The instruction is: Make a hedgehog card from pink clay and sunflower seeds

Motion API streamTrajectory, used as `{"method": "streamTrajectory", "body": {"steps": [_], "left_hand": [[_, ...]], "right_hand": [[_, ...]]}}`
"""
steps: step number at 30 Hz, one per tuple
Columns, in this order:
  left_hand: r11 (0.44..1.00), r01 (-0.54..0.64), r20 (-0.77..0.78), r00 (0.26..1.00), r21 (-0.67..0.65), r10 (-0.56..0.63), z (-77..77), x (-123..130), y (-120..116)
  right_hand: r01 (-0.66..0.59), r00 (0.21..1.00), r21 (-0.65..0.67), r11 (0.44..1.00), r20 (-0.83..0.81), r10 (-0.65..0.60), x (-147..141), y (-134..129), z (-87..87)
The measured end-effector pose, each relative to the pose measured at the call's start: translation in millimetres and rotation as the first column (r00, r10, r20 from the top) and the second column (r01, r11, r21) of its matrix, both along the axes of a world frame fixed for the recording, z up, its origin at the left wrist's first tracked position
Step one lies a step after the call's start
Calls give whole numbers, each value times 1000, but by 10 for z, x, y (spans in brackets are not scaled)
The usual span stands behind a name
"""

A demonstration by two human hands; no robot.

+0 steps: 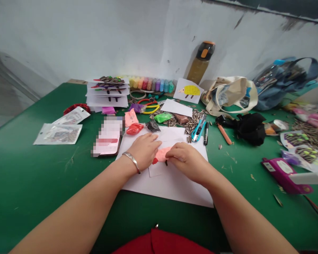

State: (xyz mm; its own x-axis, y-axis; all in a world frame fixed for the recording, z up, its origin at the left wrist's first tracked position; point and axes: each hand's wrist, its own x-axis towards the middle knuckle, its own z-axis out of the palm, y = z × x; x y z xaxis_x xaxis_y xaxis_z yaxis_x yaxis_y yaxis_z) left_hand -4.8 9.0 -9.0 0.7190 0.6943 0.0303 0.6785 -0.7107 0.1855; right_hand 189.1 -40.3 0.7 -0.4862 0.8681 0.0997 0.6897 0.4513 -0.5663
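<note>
My left hand (143, 151) lies over a small white card (155, 171), fingers stretched out at the left edge of a flattened patch of pink modelling clay (162, 153). At the patch's right side, my right hand (187, 159) has its thumb and fingers pinched together on the clay. A small red clay piece (155, 161) sits at the lower left of the pink patch, and a short black clay strip (166, 163) shows beneath it. Under the card is a large white sheet (175, 188). My fingers hide part of the clay.
Packets of red clay (134, 129), black clay (153, 126) and green clay (163, 117) lie behind my hands. A phone (110, 135) is at left. Sunflower seeds (192, 123), a teal utility knife (199, 129) and a black marker (206, 134) are at right, with a purple glue gun (283, 174) farther right.
</note>
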Motion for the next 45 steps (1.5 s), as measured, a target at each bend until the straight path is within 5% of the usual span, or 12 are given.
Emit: {"method": "streamTrajectory", "body": {"steps": [13,45], "left_hand": [[1000,-8,-9,1000,-11,8,-28,-7,6],[999,-19,-23,1000,-34,18,-28,-2,5]], "right_hand": [[-73,976,-3,997,204,72,26,-54,80],[-152,968,18,988,204,145,48,-61,77]]}}
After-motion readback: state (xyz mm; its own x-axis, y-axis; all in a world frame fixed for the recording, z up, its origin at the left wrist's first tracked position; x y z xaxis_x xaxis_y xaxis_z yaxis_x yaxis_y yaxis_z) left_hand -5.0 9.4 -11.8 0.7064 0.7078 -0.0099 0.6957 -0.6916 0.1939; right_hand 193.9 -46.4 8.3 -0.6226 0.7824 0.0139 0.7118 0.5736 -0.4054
